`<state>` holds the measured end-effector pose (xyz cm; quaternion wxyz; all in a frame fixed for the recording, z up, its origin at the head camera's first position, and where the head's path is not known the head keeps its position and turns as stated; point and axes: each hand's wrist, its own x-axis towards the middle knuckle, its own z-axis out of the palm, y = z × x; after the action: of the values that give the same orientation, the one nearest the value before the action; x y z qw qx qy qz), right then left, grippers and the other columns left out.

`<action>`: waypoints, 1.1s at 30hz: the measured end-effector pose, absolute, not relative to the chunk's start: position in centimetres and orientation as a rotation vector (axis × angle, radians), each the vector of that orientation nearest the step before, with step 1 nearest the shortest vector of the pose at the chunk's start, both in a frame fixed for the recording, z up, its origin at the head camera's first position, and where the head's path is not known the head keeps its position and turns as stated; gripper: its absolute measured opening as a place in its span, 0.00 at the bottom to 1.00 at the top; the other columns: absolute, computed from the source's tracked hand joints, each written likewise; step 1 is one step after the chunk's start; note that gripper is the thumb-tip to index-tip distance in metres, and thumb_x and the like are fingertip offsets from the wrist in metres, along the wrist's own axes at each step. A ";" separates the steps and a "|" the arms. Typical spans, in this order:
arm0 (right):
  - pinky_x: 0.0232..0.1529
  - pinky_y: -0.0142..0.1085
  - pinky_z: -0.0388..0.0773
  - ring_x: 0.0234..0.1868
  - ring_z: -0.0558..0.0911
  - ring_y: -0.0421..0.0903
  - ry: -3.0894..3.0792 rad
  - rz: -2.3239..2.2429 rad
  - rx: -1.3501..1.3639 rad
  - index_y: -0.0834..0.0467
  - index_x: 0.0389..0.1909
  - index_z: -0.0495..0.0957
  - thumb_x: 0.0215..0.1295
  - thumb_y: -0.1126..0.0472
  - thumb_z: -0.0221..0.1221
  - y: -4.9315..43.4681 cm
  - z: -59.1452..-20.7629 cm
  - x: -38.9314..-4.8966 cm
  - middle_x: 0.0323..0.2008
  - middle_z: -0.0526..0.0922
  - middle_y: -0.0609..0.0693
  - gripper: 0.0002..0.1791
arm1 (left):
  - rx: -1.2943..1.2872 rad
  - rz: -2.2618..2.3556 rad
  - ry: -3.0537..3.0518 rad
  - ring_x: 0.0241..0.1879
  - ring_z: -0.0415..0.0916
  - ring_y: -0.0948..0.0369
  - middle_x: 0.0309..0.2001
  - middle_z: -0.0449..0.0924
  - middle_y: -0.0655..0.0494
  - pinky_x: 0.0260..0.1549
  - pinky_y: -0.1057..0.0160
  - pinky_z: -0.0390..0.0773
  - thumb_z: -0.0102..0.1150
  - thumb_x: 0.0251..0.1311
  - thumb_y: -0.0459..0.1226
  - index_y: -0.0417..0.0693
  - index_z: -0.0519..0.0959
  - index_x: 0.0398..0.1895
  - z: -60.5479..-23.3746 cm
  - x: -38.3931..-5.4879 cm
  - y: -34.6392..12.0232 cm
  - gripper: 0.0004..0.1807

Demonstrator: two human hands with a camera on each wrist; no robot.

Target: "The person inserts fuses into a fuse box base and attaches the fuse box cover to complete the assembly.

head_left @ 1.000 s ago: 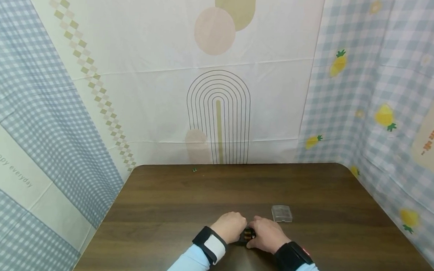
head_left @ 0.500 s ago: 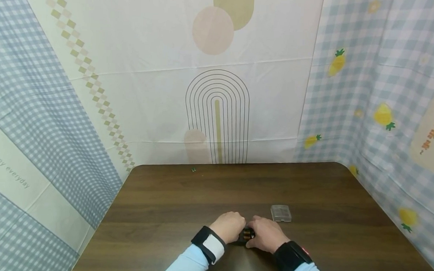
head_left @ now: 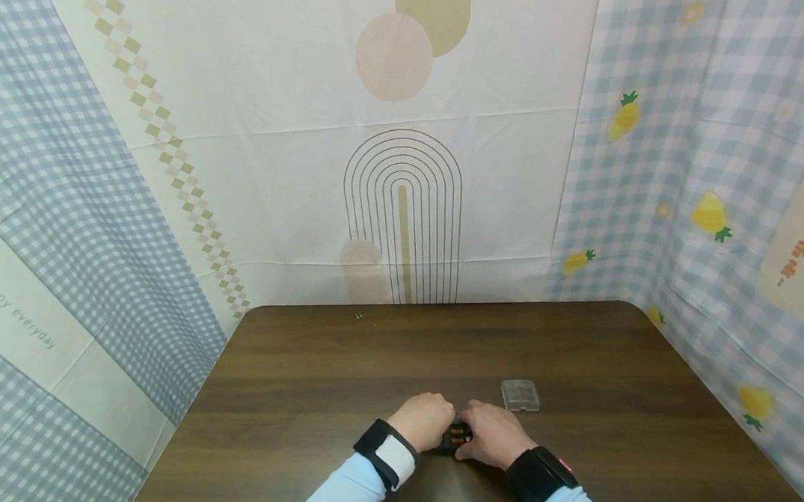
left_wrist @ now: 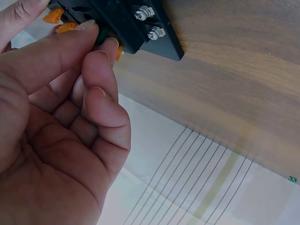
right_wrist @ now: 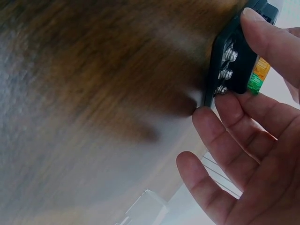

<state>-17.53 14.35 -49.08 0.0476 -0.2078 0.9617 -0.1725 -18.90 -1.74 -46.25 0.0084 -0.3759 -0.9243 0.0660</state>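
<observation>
A black fuse block [left_wrist: 161, 44] with silver screws along its edge sits low on the table between the hands. My left hand [head_left: 424, 420] pinches a small green blade fuse [left_wrist: 103, 35] between thumb and forefinger, right at the block. Orange blade fuses [left_wrist: 66, 27] stand in the block beside those fingertips. My right hand [head_left: 495, 435] grips the block, thumb on one side and fingers along the other. An orange fuse [right_wrist: 261, 68] and a green piece [right_wrist: 255, 83] show near its fingers. How deep the pinched fuse sits is hidden.
A clear plastic case [head_left: 521, 395] lies on the brown wooden table [head_left: 302, 374], just beyond the right hand. Near the table's far edge is a tiny green piece [head_left: 359, 315]. Patterned cloth [head_left: 276, 200] hangs behind and on both sides.
The head view has shifted very slightly. Both hands and the fuse block keep the same places and hold.
</observation>
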 end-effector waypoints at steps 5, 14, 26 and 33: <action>0.35 0.48 0.77 0.33 0.78 0.48 2.933 -0.505 -0.639 0.59 0.42 0.85 0.43 0.52 0.78 14.4 -49.1 -17.6 0.31 0.76 0.45 0.25 | -1.169 0.208 -2.893 0.28 0.78 0.64 0.27 0.82 0.60 0.31 0.66 0.79 0.75 0.51 0.36 0.52 0.87 0.31 -46.1 -18.9 -1.7 0.05; 0.32 0.45 0.77 0.30 0.77 0.46 2.958 -0.447 -0.652 0.58 0.41 0.85 0.43 0.51 0.77 14.4 -49.0 -17.5 0.30 0.74 0.45 0.25 | -1.154 0.184 -2.904 0.27 0.77 0.64 0.27 0.82 0.60 0.31 0.65 0.80 0.73 0.53 0.35 0.52 0.87 0.29 -46.1 -19.0 -1.9 0.03; 0.33 0.44 0.76 0.30 0.76 0.45 2.962 -0.466 -0.645 0.58 0.42 0.84 0.43 0.51 0.77 14.6 -49.1 -17.6 0.31 0.74 0.44 0.25 | -1.173 0.144 -2.877 0.24 0.75 0.66 0.24 0.81 0.63 0.27 0.68 0.77 0.74 0.51 0.37 0.53 0.86 0.25 -46.1 -19.3 -2.3 0.04; 0.31 0.44 0.77 0.30 0.76 0.44 2.958 -0.465 -0.686 0.58 0.43 0.84 0.43 0.50 0.76 14.4 -49.3 -17.4 0.31 0.74 0.44 0.26 | -1.160 0.076 -2.885 0.25 0.74 0.67 0.24 0.80 0.65 0.27 0.68 0.76 0.74 0.51 0.39 0.55 0.86 0.24 -46.1 -19.2 -3.1 0.04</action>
<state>-17.40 14.40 -49.31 0.0346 -0.2231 0.9624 -0.1513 -19.18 -3.07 -46.10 0.0155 -0.3729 -0.9274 0.0244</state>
